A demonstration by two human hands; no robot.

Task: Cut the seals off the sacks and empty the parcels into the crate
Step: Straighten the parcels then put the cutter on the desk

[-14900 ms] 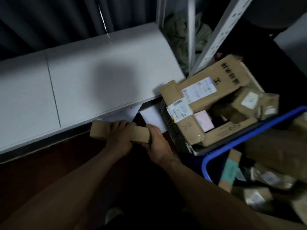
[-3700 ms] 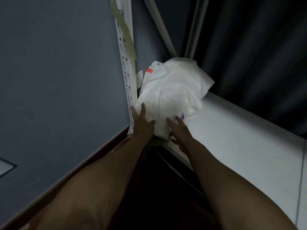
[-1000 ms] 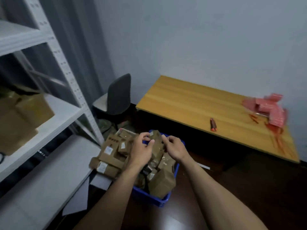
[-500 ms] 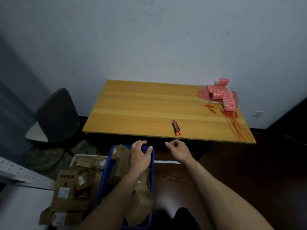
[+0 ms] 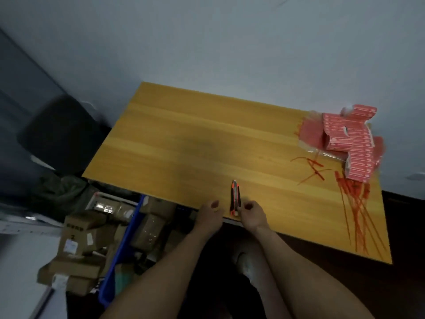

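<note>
A yellow-brown wooden tabletop fills the middle of the frame under a pale wall. At its near edge, low centre, lies an orange-and-black utility knife, pointing away from the person. The right hand has its curled fingers against the knife's near end; whether they pinch it is unclear. The left hand sits just left of the knife at the table edge, loosely curled and holding nothing. Stacked red cardboard boxes occupy the table's upper right, with thin red plastic seal strips scattered below them. At lower left, brown cardboard parcels lie in and beside a blue plastic crate.
</note>
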